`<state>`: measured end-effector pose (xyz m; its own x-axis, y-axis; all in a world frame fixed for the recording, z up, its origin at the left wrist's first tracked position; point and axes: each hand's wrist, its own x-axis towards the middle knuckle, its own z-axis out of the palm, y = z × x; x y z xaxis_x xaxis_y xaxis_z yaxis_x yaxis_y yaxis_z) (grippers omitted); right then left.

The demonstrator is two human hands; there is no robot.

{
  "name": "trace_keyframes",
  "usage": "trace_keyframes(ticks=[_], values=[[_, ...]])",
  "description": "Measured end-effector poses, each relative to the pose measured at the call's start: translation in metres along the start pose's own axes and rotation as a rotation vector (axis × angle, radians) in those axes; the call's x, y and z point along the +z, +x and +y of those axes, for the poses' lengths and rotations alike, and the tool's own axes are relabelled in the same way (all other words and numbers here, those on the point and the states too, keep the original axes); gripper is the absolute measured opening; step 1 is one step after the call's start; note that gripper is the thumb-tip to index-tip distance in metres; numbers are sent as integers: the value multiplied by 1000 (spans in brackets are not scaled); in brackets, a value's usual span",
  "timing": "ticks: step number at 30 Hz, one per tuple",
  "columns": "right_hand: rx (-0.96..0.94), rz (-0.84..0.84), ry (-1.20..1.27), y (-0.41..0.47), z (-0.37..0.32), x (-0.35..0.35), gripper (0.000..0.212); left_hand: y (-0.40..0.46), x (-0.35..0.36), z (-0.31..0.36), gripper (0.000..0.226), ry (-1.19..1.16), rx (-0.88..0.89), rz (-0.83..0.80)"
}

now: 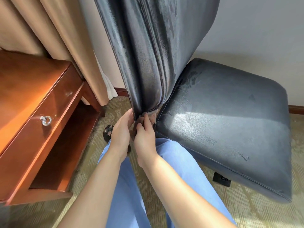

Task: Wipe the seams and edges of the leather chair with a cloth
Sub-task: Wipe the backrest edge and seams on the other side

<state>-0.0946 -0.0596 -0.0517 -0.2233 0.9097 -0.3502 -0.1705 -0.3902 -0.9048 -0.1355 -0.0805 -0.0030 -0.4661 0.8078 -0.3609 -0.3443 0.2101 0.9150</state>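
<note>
Beige patterned carpet (256, 209) covers the floor, meeting a pale wall (256, 28) along a dark red-brown skirting board (296, 109). Tan curtains (54, 35) hang at the upper left, and below them a glossy reddish-brown wooden desk (28, 89) with a silver ring pull (46, 120) on its drawer fills the left side. Between the desk's edge and the chair lies a narrow strip of carpet, where the person's legs in light blue trousers (177, 162) stand; open carpet shows to the right of and below the seat.

The dark grey-blue leather chair (230, 122) stands at centre and right. Its backrest (148, 55) is seen edge-on, its long axis running from the top of the view down to the lower rear corner near the middle. A stitched seam follows this edge down its length. The padded seat (227, 129) spreads away to the right, with a pale stitched seam along its near edge.

A small brownish-grey fluffy cloth (148, 116) sits at the bottom end of the backrest's edge, just where backrest and seat meet. The left hand (121, 130) has its fingers curled against the lower corner of the backrest, gripping the leather edge beside the cloth. The right hand (144, 137) pinches the cloth with thumb and fingers, pressing it to the seam. Both hands are nearly touching.

A dark sandalled foot (108, 130) shows on the carpet just left of the left hand.
</note>
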Motion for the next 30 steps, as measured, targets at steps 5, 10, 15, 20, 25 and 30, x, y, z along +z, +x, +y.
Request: trace_keyframes(ticks=[5, 10, 15, 20, 25, 30], values=[[-138, -9, -257, 3, 4, -6, 53, 0, 1, 0, 32, -20, 1, 19], [-171, 85, -358, 8, 7, -12, 49, 0, 3, -1, 32, -23, 17, 23], [-144, 130, -404, 11, 4, -8, 49, 0, 4, 1, 31, -16, -6, 45], [-343, 181, -527, 5, 2, -10, 46, -3, 2, 1, 32, -20, -4, 50], [-450, 94, -706, 4, 6, -18, 53, -4, 2, -2, 31, -13, 15, 38], [-209, -6, -748, 12, 8, -28, 43, -1, 5, -3, 29, -14, 1, 73]])
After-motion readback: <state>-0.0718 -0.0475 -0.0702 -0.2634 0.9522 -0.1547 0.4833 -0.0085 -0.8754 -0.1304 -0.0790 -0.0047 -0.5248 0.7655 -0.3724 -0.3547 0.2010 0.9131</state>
